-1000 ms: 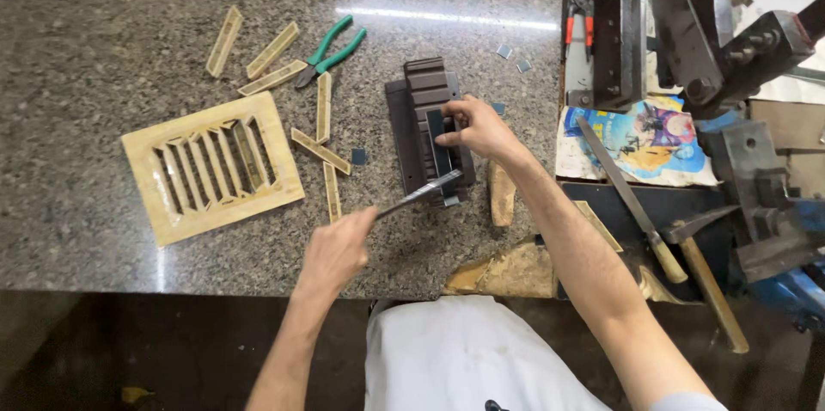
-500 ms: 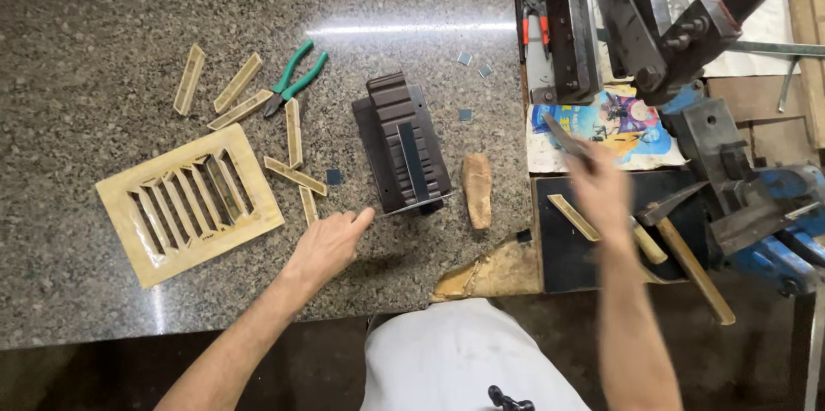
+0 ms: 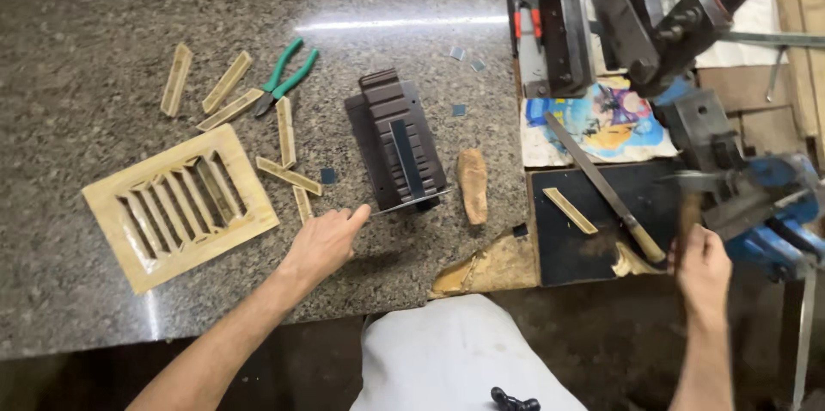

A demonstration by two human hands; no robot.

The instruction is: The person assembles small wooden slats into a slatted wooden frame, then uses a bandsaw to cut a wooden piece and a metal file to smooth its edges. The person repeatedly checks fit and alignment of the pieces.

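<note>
Granite counter (image 3: pixel 103 15) holds a dark block (image 3: pixel 395 153), long axis pointing away, slightly left. Left hand (image 3: pixel 325 241) pinches a thin blade (image 3: pixel 411 200); right hand (image 3: pixel 703 263) grips a hammer handle (image 3: pixel 689 211).

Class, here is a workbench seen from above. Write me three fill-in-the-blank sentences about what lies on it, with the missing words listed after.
1. The pliers on the stone counter have ____ handles.
2. The left hand holds a thin metal blade against the dark ____ block.
3. The slatted wooden vent lies to the ____ of that block.

Missing words: green; ribbed; left
</note>
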